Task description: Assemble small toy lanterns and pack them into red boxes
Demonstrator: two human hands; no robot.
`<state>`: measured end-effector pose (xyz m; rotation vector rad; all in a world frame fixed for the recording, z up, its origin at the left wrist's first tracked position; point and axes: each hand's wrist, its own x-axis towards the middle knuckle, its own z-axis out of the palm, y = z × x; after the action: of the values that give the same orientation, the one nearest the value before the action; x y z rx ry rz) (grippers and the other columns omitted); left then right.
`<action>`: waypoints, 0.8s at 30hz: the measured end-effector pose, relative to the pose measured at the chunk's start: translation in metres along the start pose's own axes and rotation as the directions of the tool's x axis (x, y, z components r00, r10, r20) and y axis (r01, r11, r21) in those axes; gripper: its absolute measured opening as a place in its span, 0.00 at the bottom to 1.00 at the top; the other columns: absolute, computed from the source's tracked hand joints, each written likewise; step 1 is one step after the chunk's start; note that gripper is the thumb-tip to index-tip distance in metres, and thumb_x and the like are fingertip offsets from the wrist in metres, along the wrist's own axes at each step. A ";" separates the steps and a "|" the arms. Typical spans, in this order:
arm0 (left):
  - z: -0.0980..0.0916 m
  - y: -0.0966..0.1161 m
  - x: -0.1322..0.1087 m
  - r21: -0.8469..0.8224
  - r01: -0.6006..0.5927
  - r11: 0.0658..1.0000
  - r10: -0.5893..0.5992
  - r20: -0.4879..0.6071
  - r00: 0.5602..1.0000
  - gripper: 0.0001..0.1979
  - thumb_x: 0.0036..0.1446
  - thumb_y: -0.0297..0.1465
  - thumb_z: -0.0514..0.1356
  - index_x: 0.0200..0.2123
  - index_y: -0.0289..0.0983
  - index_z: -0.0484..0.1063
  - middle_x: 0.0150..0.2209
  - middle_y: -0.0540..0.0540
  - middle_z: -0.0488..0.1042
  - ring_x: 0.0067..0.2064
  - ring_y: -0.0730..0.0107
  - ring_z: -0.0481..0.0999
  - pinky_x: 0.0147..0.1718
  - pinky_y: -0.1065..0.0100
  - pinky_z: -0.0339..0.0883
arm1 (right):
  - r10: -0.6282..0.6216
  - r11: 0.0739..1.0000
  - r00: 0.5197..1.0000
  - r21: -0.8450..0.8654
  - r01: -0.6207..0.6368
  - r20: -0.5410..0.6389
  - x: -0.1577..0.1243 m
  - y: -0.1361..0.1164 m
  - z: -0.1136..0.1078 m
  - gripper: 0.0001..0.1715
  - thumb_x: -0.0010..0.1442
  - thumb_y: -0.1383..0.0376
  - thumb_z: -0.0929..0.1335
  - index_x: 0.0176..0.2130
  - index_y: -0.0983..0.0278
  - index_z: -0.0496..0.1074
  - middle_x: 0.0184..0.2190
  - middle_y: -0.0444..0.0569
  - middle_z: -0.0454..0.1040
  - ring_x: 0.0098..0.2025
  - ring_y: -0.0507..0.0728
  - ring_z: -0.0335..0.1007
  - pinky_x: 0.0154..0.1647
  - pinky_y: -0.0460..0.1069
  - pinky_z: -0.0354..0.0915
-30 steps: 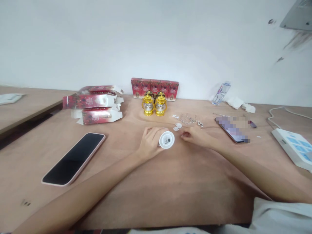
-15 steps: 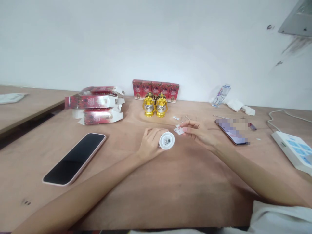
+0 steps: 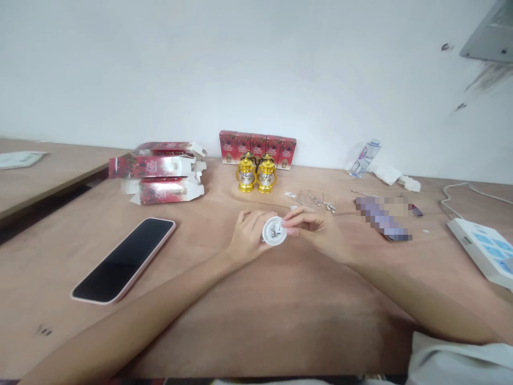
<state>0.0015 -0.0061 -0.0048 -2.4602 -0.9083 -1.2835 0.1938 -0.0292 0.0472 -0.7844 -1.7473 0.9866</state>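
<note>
My left hand point(image 3: 248, 235) is wrapped round a small white round lantern base point(image 3: 273, 231), its open underside turned toward me. My right hand point(image 3: 310, 227) has its fingers pinched together at the right edge of that base, on a tiny white piece too small to name. Just beyond the hands lies a scatter of small white tabs and thin metal wire parts point(image 3: 311, 199). Two finished gold lanterns point(image 3: 255, 173) stand side by side further back.
A pink-cased phone point(image 3: 124, 259) lies face up at the left. Flattened red boxes point(image 3: 158, 172) are stacked at the back left, a row of upright red boxes point(image 3: 257, 145) stands by the wall. A second phone point(image 3: 382, 219) and a white power strip point(image 3: 483, 247) lie right.
My right hand went out to the small white tabs, picked something up, and has come back to the white base. The left hand has kept the base in place.
</note>
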 end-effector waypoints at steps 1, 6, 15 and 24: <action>0.000 0.000 0.000 -0.002 -0.006 1.000 0.006 -0.006 1.000 0.17 0.57 0.39 0.57 0.46 0.36 0.64 0.41 0.43 0.77 0.41 0.65 0.75 0.42 0.63 0.58 | -0.016 0.999 1.000 -0.033 0.016 0.010 -0.001 0.000 0.000 0.05 0.52 0.64 0.72 0.33 0.56 0.79 0.37 0.47 0.74 0.40 0.52 0.72 0.42 0.49 0.70; 0.001 0.000 0.000 0.002 -0.012 1.000 0.013 -0.011 1.000 0.17 0.57 0.39 0.58 0.46 0.36 0.64 0.41 0.43 0.77 0.41 0.65 0.75 0.42 0.63 0.58 | -0.067 0.980 0.995 -0.182 0.079 0.072 -0.003 0.002 0.000 0.09 0.57 0.65 0.69 0.39 0.59 0.76 0.39 0.48 0.75 0.41 0.53 0.72 0.44 0.50 0.68; -0.001 0.001 0.002 -0.002 -0.016 1.000 0.016 -0.024 1.000 0.16 0.58 0.39 0.57 0.46 0.36 0.64 0.40 0.43 0.77 0.40 0.65 0.75 0.40 0.63 0.58 | -0.258 0.850 0.947 -0.420 0.318 0.193 0.000 -0.005 -0.001 0.08 0.62 0.66 0.64 0.39 0.60 0.74 0.40 0.48 0.77 0.43 0.54 0.74 0.46 0.51 0.69; 0.000 0.000 0.001 -0.004 -0.006 1.000 0.006 -0.009 1.000 0.16 0.58 0.38 0.57 0.46 0.36 0.64 0.41 0.43 0.77 0.41 0.65 0.75 0.41 0.63 0.58 | -0.345 0.735 0.882 -0.493 0.466 0.320 0.007 -0.008 -0.005 0.09 0.63 0.69 0.63 0.40 0.61 0.72 0.38 0.50 0.77 0.42 0.53 0.73 0.43 0.50 0.70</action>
<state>0.0020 -0.0061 -0.0040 -2.4562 -0.8958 -1.2944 0.1953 -0.0254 0.0585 -0.6087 -2.3150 0.2448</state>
